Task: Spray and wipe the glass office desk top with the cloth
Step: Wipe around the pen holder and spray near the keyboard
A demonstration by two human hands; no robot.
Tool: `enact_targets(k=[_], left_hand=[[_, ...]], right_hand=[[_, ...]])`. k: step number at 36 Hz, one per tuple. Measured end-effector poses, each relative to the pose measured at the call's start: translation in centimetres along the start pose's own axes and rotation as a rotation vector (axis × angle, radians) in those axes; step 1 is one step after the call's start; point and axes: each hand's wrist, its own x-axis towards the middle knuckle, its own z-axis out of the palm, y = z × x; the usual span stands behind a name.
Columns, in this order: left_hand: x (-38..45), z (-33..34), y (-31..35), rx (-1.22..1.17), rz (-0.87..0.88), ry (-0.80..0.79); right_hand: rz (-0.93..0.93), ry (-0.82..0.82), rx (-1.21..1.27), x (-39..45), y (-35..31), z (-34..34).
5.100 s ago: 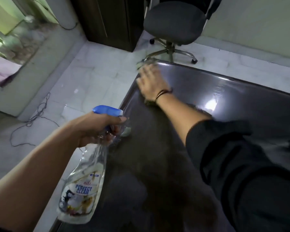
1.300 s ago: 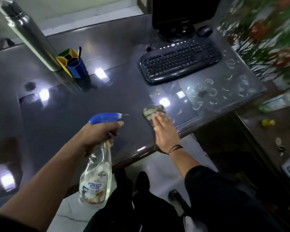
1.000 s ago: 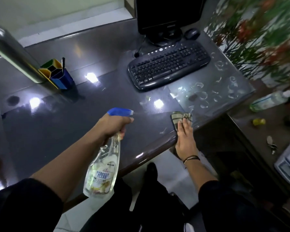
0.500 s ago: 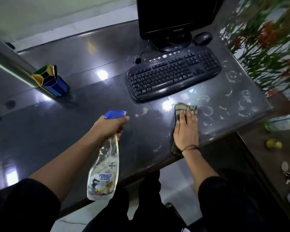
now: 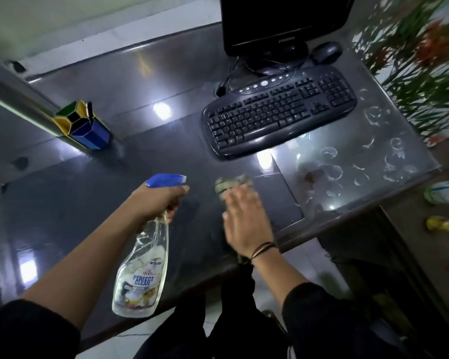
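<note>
The right hand point(image 5: 246, 218) is lying palm-down with fingers spread, its grip flattened on the cloth point(image 5: 230, 183), which is resting on the glass surface point(image 5: 101, 198) near its front edge. The left hand point(image 5: 157, 200) is hanging above the surface, grip wrapped around the spray bottle point(image 5: 143, 265), nozzle pointing right; bare glass is stretching left, with the keyboard point(image 5: 278, 112) lying beyond the cloth.

In front of me I see a black keyboard point(image 5: 279, 110), behind it a monitor point(image 5: 283, 22) and a mouse point(image 5: 326, 51). A coloured pen holder point(image 5: 84, 126) stands at left, a plant point(image 5: 425, 63) at right.
</note>
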Motion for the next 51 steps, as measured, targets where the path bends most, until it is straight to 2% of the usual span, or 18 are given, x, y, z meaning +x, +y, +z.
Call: enact_targets(k=[3, 5, 7, 10, 12, 14, 16, 20, 23, 25, 29, 32, 35, 41, 44, 46, 49, 51], left_hand=[[-0.2, -0.8, -0.4, -0.035, -0.022, 0.0], [-0.4, -1.3, -0.8, -0.054, -0.035, -0.024], [-0.7, -1.4, -0.9, -0.059, -0.03, -0.022], [-1.2, -1.5, -1.0, -0.055, -0.011, -0.047], [-1.4, -1.8, -1.2, -0.059, -0.032, -0.077], [-1.6, -2.1, -1.4, -0.044, -0.041, -0.091], [-1.6, -2.3, -1.8, -0.004, -0.04, -0.098], [-2.3, -2.8, -2.3, 0.008, -0.069, -0.122], [-2.8, -3.0, -2.3, -0.024, -0.07, -0.135], [-3.0, -3.1, -2.3, -0.048, -0.059, -0.126], [-3.2, -3.4, -2.1, -0.039, 0.01, -0.105], [-3.2, -3.5, -1.8, -0.012, -0.007, -0.146], [-3.1, -2.9, -1.3, 0.016, -0.006, -0.171], [-2.7, -0.6, -0.3, 0.069, -0.011, -0.233], [-2.6, 1.9, 0.9, 0.085, 0.004, -0.247], [-2.4, 3.6, 1.6, 0.09, 0.012, -0.25], [-2.1, 6.4, 3.3, 0.121, 0.016, -0.265], [-2.0, 8.9, 4.9, 0.098, 0.028, -0.283]], right_hand=[[0.248, 0.042, -0.048, 2.9, 1.8, -1.6], [0.254, 0.039, -0.044, 4.8, -0.5, -1.4], [0.133, 0.022, -0.005, 5.6, -4.7, -0.3], [-0.197, -0.058, 0.011, 3.6, -10.9, 2.3], [-0.356, -0.092, 0.023, 0.9, -12.0, 2.9], [-0.395, -0.065, 0.01, -1.3, -9.9, 2.3], [-0.275, -0.046, -0.067, -2.3, -5.5, 1.0], [0.31, 0.041, -0.112, 0.6, 3.7, -2.0], [0.477, 0.06, -0.029, 4.3, 1.5, -2.1], [0.326, 0.047, -0.01, 5.2, -4.1, -0.9], [-0.32, -0.092, -0.015, 1.2, -15.3, 3.2], [-0.457, -0.132, 0.031, -2.3, -14.8, 3.4], [-0.301, -0.017, -0.009, -2.9, -8.3, 1.1], [0.429, 0.105, -0.093, -1.7, 9.9, -3.3], [0.533, 0.118, -0.103, -0.7, 9.7, -3.9], [0.436, 0.132, -0.058, -0.4, 5.9, -3.3], [-0.042, 0.015, 0.02, -1.9, 0.5, -0.6], [-0.199, -0.034, 0.043, -2.9, 0.1, 0.3]])
